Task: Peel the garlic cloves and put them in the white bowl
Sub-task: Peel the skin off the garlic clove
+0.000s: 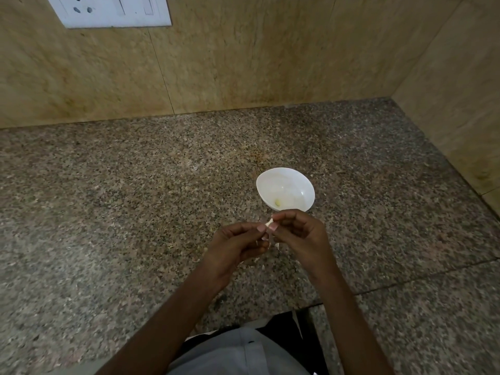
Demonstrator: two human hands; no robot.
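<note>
1. Granite, speckled brown and grey, makes up the countertop (135,198), which meets a beige tiled wall (243,63) at the back and on the right.
2. On the counter, right of centre, stands the white bowl (296,178), just beyond the hands and apart from them.
3. One small, pale yellow peeled clove (277,203) lies inside the bowl, low against its near wall.
4. The left hand (238,243) and right hand (300,234) are raised together above the counter, with their fingertips meeting.
5. Between them sits a small, pale garlic clove (269,222). The left thumb and fingers pinch it from the left, and the right thumb and forefinger pinch it from the right.
6. The other fingers of both hands are curled in towards the palms.
7. Thin white shreds of skin (276,246) show just beneath the hands; I cannot tell whether they hang from the clove or lie on the stone.
8. A white socket plate (108,10) is fixed to the wall at upper left.
9. A grey garment (238,353) fills the bottom edge between the forearms.
</note>
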